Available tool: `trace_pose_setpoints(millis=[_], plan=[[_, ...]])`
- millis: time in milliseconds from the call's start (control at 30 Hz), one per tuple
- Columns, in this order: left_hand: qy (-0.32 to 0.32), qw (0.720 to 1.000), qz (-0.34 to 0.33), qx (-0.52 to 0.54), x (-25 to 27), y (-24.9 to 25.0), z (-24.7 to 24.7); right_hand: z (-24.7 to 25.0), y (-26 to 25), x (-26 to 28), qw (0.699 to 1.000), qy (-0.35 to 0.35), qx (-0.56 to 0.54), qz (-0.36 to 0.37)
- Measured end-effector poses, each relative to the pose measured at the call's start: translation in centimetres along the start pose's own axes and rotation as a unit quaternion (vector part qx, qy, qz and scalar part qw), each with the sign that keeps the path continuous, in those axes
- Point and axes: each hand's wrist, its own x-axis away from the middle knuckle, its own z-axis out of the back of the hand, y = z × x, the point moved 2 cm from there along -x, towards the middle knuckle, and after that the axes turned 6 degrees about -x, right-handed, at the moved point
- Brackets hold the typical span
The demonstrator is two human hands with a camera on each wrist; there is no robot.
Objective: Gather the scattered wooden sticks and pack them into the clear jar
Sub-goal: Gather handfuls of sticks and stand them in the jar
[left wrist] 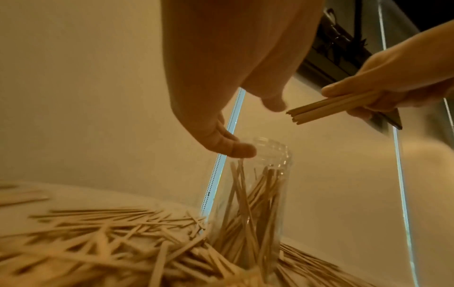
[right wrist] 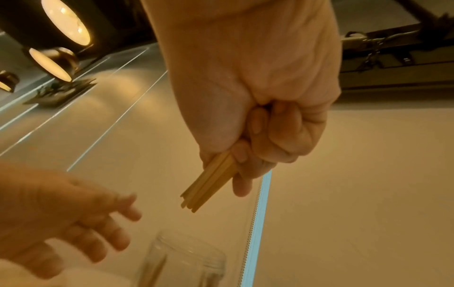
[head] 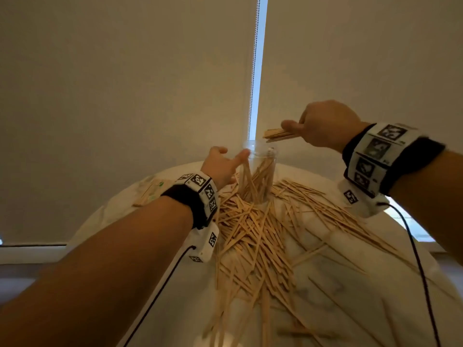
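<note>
Left hand (head: pixel 220 165) was beside the clear jar (head: pixel 259 171), fingers (left wrist: pixel 236 149) spread wide and relaxed, gripping nothing, one tip at the rim. Jar stood upright on the round white surface (head: pixel 350 284), part-filled with sticks, loose wooden sticks (head: pixel 253 236) piled around its base and toward the near edge. Right hand (head: pixel 325 126) was above and right of the jar mouth, fingers (right wrist: pixel 282 132) curled around a small stick bundle (head: pixel 278 134); wristbands carried only black-and-white marker squares, no readable text.

jar (head: pixel 259 171) at far centre of table (head: pixel 350 284), loose sticks (head: pixel 253 236) near it, left hand (head: pixel 220 164) left of jar, right hand (head: pixel 325 126) with bundle (head: pixel 278 134) above right
</note>
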Motion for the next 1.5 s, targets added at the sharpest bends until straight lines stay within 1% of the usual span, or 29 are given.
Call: trace_pose_setpoints(millis=[67, 133, 233, 300, 400, 467, 567, 633, 700, 733, 767, 833, 867, 967, 1033, 1100, 1200, 1267, 1333, 1400, 1467, 1500], plan=[[-0.027, 0.998, -0.024, -0.053, -2.3, 0.3, -1.2, -1.7, -0.3, -2.8, 1.0, -0.01, 0.025, 0.016], [-0.04, 0.995, -0.037, -0.085, -4.4, 0.0, -2.4, -3.6, -1.0, -5.2, 0.997, -0.042, 0.047, 0.037], [-0.057, 0.994, -0.023, -0.088, -6.4, -1.2, -4.4, -6.9, -2.9, -7.8, 0.986, -0.111, 0.086, 0.089], [-0.052, 0.994, -0.012, -0.096, -7.2, -2.3, -5.5, -8.9, -4.2, -9.0, 0.973, -0.168, 0.11, 0.112], [-0.023, 0.989, -0.022, -0.146, -7.2, -3.0, -5.9, -10.5, -5.3, -9.9, 0.951, -0.246, 0.149, 0.109], [-0.018, 0.987, -0.028, -0.157, -7.4, -3.2, -5.9, -10.6, -5.5, -10.2, 0.943, -0.258, 0.171, 0.12], [-0.018, 0.987, -0.024, -0.155, -7.8, -3.3, -5.8, -10.1, -6.0, -10.5, 0.937, -0.238, 0.209, 0.145], [-0.022, 0.989, -0.019, -0.145, -7.8, -3.3, -5.7, -10.1, -6.3, -10.5, 0.933, -0.248, 0.217, 0.147], [-0.025, 0.991, -0.011, -0.128, -7.8, -3.6, -5.7, -10.1, -6.5, -10.3, 0.93, -0.297, 0.169, 0.132], [-0.024, 0.992, -0.011, -0.122, -7.6, -3.6, -5.6, -9.9, -6.4, -10.2, 0.933, -0.31, 0.13, 0.125], [-0.024, 0.993, -0.011, -0.119, -7.4, -3.6, -5.6, -9.6, -6.1, -9.9, 0.941, -0.307, 0.082, 0.116], [-0.021, 0.992, -0.015, -0.127, -7.0, -3.5, -5.4, -8.7, -5.4, -9.5, 0.958, -0.267, 0.001, 0.102], [-0.024, 0.991, -0.014, -0.133, -6.6, -3.3, -5.3, -8.1, -5.0, -9.3, 0.964, -0.243, -0.019, 0.106], [-0.049, 0.982, 0.0, -0.184, -5.1, -2.9, -4.5, -6.2, -4.6, -7.8, 0.973, -0.189, -0.091, 0.094], [-0.057, 0.965, 0.005, -0.256, -3.7, -2.8, -3.7, -4.7, -4.3, -6.0, 0.976, -0.151, -0.134, 0.079], [-0.056, 0.949, 0.007, -0.31, -1.9, -2.7, -2.5, -3.7, -4.0, -3.4, 0.975, -0.143, -0.156, 0.063], [-0.067, 0.931, 0.003, -0.36, 1.6, -2.2, 0.0, -3.4, -3.8, 1.7, 0.972, -0.16, -0.163, 0.048], [-0.085, 0.904, -0.003, -0.418, 4.2, -2.1, 1.4, -4.2, -3.8, 5.4, 0.966, -0.205, -0.153, 0.038], [-0.146, 0.865, 0.023, -0.479, 7.3, -2.4, 2.3, -5.2, -4.1, 8.9, 0.954, -0.269, -0.131, 0.005], [-0.218, 0.824, 0.056, -0.521, 11.0, -2.6, 2.4, -6.3, -4.7, 11.6, 0.945, -0.313, -0.085, -0.039], [-0.273, 0.791, 0.079, -0.542, 14.6, -3.2, 1.9, -7.2, -5.6, 13.1, 0.939, -0.34, -0.015, -0.043], [-0.287, 0.774, 0.072, -0.56, 16.1, -3.6, 1.4, -7.8, -6.1, 13.6, 0.935, -0.353, 0.01, -0.032]])
